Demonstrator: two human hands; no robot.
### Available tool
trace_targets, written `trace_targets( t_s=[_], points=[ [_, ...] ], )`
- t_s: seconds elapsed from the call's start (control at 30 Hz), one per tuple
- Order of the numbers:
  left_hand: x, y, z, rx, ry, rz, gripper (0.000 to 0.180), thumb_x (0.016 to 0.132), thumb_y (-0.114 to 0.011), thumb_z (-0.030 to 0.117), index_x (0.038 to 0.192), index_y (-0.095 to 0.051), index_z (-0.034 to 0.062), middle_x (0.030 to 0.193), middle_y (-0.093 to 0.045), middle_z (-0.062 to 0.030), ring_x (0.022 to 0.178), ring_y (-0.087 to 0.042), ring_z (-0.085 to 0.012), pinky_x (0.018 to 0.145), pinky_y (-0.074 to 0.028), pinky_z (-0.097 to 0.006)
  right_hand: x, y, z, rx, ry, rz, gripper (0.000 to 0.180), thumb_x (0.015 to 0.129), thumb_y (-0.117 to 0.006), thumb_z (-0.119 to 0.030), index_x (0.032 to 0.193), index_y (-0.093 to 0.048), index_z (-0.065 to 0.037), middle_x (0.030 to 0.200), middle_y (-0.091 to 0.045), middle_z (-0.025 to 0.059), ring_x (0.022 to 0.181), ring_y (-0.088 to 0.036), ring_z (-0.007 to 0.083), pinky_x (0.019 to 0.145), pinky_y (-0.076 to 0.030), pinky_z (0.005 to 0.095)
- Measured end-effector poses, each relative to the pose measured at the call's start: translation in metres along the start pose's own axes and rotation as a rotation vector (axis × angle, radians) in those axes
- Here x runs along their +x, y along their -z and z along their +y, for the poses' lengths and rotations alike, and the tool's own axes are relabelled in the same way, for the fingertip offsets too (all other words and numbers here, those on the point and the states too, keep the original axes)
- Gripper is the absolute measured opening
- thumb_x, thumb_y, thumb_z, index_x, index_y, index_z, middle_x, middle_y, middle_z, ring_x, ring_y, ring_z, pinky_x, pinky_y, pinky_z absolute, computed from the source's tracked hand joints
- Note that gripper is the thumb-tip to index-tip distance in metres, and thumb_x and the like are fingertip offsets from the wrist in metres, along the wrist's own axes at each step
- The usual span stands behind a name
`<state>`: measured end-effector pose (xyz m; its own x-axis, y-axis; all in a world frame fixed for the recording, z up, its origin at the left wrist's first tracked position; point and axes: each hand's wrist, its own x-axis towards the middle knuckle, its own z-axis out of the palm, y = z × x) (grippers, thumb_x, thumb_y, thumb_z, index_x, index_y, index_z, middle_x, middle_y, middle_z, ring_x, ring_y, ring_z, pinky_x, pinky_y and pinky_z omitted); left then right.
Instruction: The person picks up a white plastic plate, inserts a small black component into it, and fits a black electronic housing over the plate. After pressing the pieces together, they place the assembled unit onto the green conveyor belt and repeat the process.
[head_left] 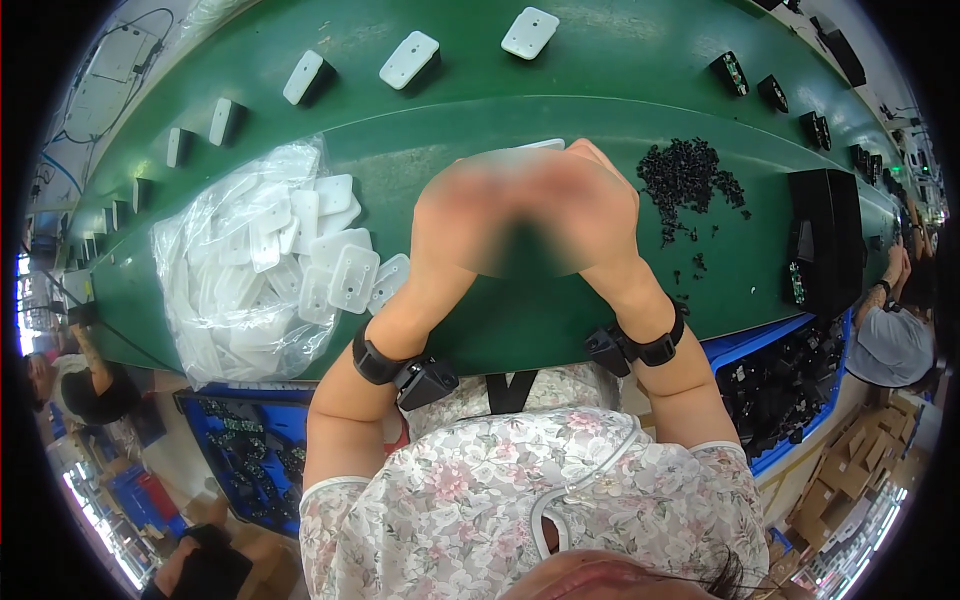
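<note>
My left hand [465, 215] and my right hand [590, 210] are pressed together over the green conveyor belt [600, 70], fingers curled inward. The white corner of a plastic plate [545, 146] sticks out above them, so both seem closed on that plate; the fingers themselves are blurred. Each wrist carries a black band with a small black device [425, 380]. Left of my hands lie loose white plates [345, 270] spilling from a clear bag [230, 290]. A pile of small black parts [690, 180] lies just right of my right hand.
White-topped black units [410, 60] ride the far belt lane in a row, with small black pieces [730, 72] further right. A black box [825, 240] stands at the right. Blue bins of black parts [780, 380] sit below the belt edge. Other people [890, 335] work at both sides.
</note>
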<state>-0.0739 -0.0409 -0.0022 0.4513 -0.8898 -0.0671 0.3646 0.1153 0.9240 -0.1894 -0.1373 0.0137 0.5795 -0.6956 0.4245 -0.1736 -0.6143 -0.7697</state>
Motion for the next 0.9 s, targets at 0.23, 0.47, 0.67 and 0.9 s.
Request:
trace_targets(
  t_s=[0.23, 0.47, 0.67, 0.9],
  points=[
    [0.001, 0.003, -0.007, 0.209, -0.247, -0.013, 0.011, 0.092, -0.056, 0.001, 0.101, -0.054, -0.0055, 0.096, -0.057, -0.0078, 0.081, -0.066, -0.0167, 0.075, -0.053, -0.026, -0.004, -0.004, 0.007, 0.369, -0.230, -0.102, 0.011, 0.082, -0.069, -0.007, 0.082, -0.059, -0.003, 0.070, -0.051, -0.0009, 0.057, -0.042, 0.0056, 0.050, -0.032, 0.0190],
    [0.002, 0.003, 0.008, 0.117, -0.099, -0.035, 0.013, 0.095, -0.053, 0.008, 0.097, -0.055, -0.0046, 0.087, -0.064, -0.0114, 0.074, -0.066, -0.0164, 0.067, -0.053, -0.025, 0.008, 0.013, 0.002, 0.089, 0.025, -0.007, 0.020, 0.080, -0.072, -0.013, 0.092, -0.060, -0.003, 0.084, -0.053, 0.0008, 0.066, -0.045, 0.0090, 0.058, -0.036, 0.0214],
    [0.003, 0.000, 0.004, 0.175, -0.060, -0.091, 0.012, 0.094, -0.053, 0.006, 0.099, -0.055, -0.0051, 0.086, -0.064, -0.0108, 0.072, -0.066, -0.0165, 0.066, -0.053, -0.025, 0.005, 0.020, 0.014, 0.320, -0.262, -0.309, 0.019, 0.080, -0.071, -0.014, 0.091, -0.059, -0.003, 0.079, -0.057, -0.0006, 0.068, -0.049, 0.0063, 0.058, -0.039, 0.0218],
    [0.008, -0.012, 0.008, 0.221, 0.019, -0.168, 0.022, 0.095, -0.052, 0.009, 0.108, -0.056, -0.0080, 0.087, -0.067, -0.0139, 0.076, -0.066, -0.0190, 0.073, -0.052, -0.028, 0.009, 0.033, 0.022, 0.240, -0.250, -0.260, 0.022, 0.077, -0.073, -0.018, 0.080, -0.057, -0.003, 0.072, -0.058, 0.0024, 0.066, -0.053, 0.0099, 0.059, -0.043, 0.0256]
  ],
)
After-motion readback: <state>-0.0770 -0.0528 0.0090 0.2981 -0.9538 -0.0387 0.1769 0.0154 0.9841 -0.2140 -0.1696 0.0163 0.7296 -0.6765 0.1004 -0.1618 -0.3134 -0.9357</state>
